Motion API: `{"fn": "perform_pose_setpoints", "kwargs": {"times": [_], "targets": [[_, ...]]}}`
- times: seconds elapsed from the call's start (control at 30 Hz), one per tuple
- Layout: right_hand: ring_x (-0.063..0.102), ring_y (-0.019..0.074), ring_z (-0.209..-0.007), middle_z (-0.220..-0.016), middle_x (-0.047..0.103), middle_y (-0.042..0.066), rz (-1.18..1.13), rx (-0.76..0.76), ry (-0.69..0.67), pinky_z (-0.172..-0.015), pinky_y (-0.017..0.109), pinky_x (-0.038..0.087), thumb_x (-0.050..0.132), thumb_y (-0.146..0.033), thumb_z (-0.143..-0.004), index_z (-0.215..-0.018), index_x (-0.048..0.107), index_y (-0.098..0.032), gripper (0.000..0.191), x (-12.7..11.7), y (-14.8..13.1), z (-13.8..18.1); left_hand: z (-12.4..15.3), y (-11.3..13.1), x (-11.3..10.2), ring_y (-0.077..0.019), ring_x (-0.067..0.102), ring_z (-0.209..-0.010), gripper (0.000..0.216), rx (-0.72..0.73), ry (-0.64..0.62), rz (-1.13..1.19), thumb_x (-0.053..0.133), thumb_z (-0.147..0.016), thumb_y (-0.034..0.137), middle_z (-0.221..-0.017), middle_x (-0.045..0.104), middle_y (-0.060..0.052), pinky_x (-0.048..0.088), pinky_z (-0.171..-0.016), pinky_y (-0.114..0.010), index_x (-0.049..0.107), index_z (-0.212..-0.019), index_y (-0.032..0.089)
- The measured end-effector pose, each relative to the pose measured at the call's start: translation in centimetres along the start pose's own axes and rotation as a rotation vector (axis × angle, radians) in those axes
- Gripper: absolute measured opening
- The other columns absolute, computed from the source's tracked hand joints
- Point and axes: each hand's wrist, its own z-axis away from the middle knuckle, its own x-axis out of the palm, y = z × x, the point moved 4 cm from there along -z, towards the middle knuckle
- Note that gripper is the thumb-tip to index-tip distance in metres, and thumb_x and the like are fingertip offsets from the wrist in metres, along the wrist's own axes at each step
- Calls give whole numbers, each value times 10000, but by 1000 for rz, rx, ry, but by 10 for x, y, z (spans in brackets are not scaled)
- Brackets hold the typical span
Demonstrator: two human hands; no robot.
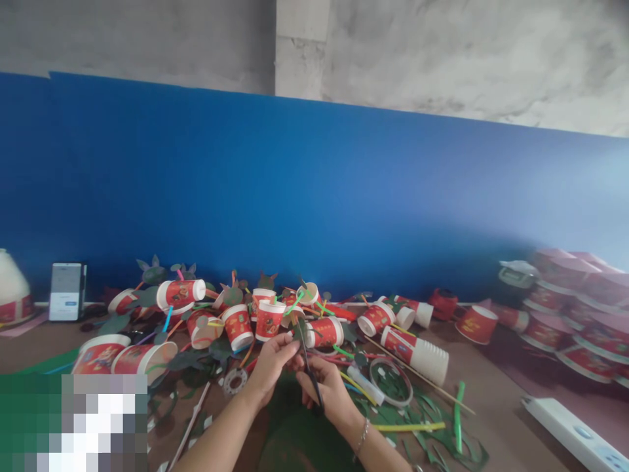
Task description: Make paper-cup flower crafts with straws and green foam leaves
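My right hand (pixel 330 388) is wrapped round a pair of dark-handled scissors (pixel 308 368), whose blades point up and away from me. My left hand (pixel 269 368), beside the blades, pinches a small piece of dark green paper (pixel 296 326); its exact shape is hard to make out. Below both hands lies a larger dark green sheet (pixel 289 436). Just beyond the fingertips are red-and-white paper cups, among them an upright cup (pixel 270 321) and a tipped cup (pixel 324 332).
Green paper scraps (pixel 427 410), a tape ring (pixel 392 381) and a green straw (pixel 458 416) lie to the right. Further right are a white power strip (pixel 574 432) and stacked red cups (pixel 550 328). A phone (pixel 67 292) stands at the left, before a blue partition (pixel 295 190).
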Motion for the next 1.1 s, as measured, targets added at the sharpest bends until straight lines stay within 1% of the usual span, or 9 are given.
{"fn": "perform_pose_setpoints", "kwargs": {"times": [0.1, 0.2, 0.37, 0.53, 0.83, 1.1], "targets": [[448, 81, -364, -411, 487, -62, 8, 20, 0, -366, 187, 361, 677, -496, -662, -748, 579, -132, 386, 0, 1, 0, 0, 0, -1, -88, 446, -464, 292, 10, 10, 1, 710, -661, 380, -474, 562, 32, 317, -520, -215, 518, -603, 167], [444, 81, -360, -408, 489, -59, 16, 23, 3, -368, 190, 361, 682, -507, -659, -732, 575, -137, 392, 0, 1, 0, -1, -1, -1, -74, 407, -462, 268, 16, 11, 16, 711, -651, 341, -478, 531, 48, 292, -520, -208, 517, -604, 162], [456, 88, -372, -418, 500, -55, 5, 8, 1, -373, 193, 366, 686, -508, -661, -749, 574, -143, 392, -1, 2, 0, 0, -2, 0, -71, 365, -470, 281, -1, -30, 41, 703, -656, 334, -476, 491, 57, 261, -521, -213, 489, -584, 166], [433, 75, -356, -406, 483, -64, 20, -9, 0, -365, 184, 352, 664, -484, -686, -725, 556, -146, 356, -1, 2, 1, 0, -1, 1, -71, 350, -477, 291, -11, -61, 46, 695, -672, 327, -477, 476, 59, 234, -515, -215, 468, -578, 170], [411, 68, -318, -381, 478, -64, 19, 13, -9, -338, 176, 327, 655, -454, -685, -693, 545, -150, 323, 0, 1, 0, -1, -2, -1, -70, 329, -478, 297, -32, -31, 90, 712, -631, 310, -469, 458, 62, 228, -519, -218, 457, -560, 174], [447, 80, -344, -400, 485, -64, 22, 23, -31, -360, 191, 374, 673, -485, -659, -727, 567, -140, 367, 1, 0, 1, -1, 2, -4, -60, 333, -463, 279, -47, -82, 31, 709, -616, 282, -458, 433, 58, 232, -508, -217, 474, -523, 162]]}}
